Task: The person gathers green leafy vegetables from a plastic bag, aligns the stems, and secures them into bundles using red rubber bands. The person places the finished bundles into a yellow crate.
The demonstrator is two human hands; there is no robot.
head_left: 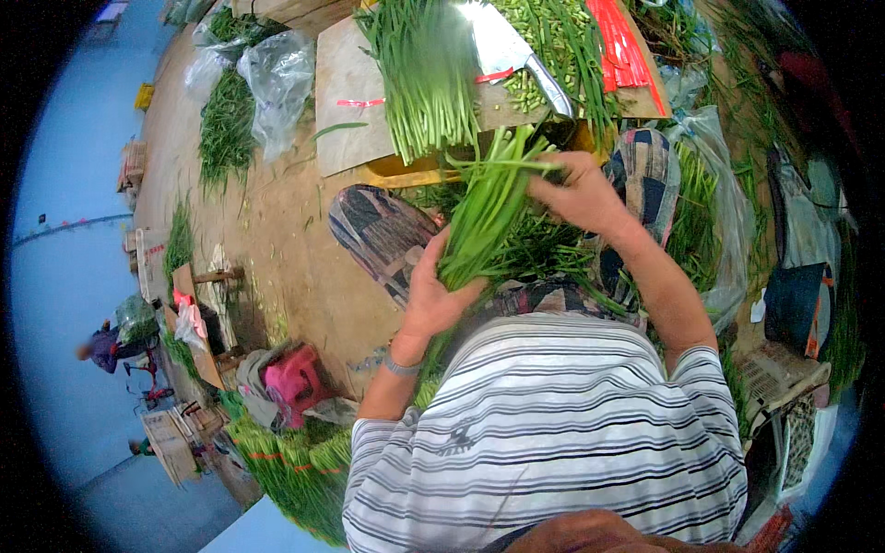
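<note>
In my left hand (437, 293) lies a loose bunch of garlic chives (489, 217), its stalk ends pointing away from me. The fingers are wrapped around its near part. My right hand (581, 194) is closed at the bunch's far end, pinching a few stalks that stick out to the side. More loose chives (548, 244) fill my lap below the bunch. Beyond my knees, a board (346, 92) carries a large aligned pile of chives (424, 83). To its right rests a cleaver (550, 88) with a metal handle, beside trimmed stalk ends (525, 28).
Red strips (622, 46) lie on the board's right side. A yellow crate (406, 173) stands under the board's near edge. Plastic bags with greens (277, 88) lie at far left; another bag (728, 221) is right of my knee. Tied bundles (295, 470) and a pink stool (297, 378) sit at near left.
</note>
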